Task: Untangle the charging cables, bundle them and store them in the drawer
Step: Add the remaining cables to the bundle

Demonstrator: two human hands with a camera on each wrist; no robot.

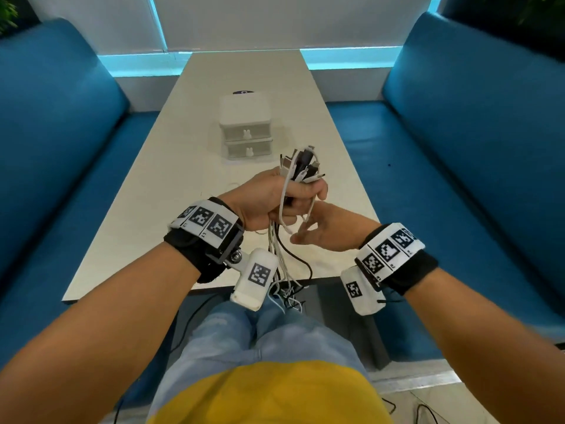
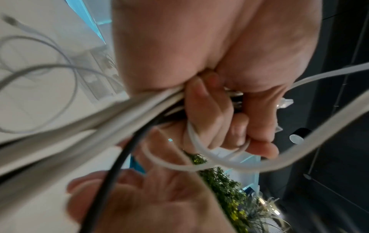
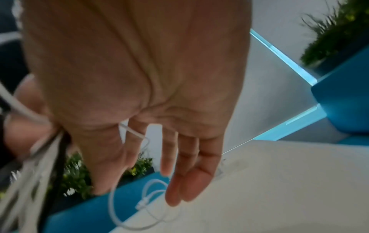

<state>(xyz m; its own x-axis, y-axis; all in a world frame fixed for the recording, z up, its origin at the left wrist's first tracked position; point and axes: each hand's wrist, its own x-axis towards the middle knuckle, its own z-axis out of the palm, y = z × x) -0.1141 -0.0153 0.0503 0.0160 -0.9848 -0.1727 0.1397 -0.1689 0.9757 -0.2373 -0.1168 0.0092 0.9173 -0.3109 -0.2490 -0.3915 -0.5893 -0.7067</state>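
Observation:
My left hand (image 1: 272, 198) grips a bunch of white and black charging cables (image 1: 282, 258), held above the table's near edge. Their plug ends (image 1: 301, 165) stick up out of the fist and the long tails hang down to my lap. In the left wrist view its fingers (image 2: 217, 119) curl round the cables (image 2: 99, 119). My right hand (image 1: 325, 232) is just right of and below the fist, fingers straight, touching a white loop (image 1: 309, 214) that comes out of it. The white two-drawer box (image 1: 246, 127) stands mid-table, both drawers shut.
A thin white cable (image 3: 147, 203) lies loose on the pale table (image 1: 171, 179) near my hands. Blue benches (image 1: 61, 148) flank the table on both sides. A dark round object (image 1: 243, 92) sits behind the drawer box.

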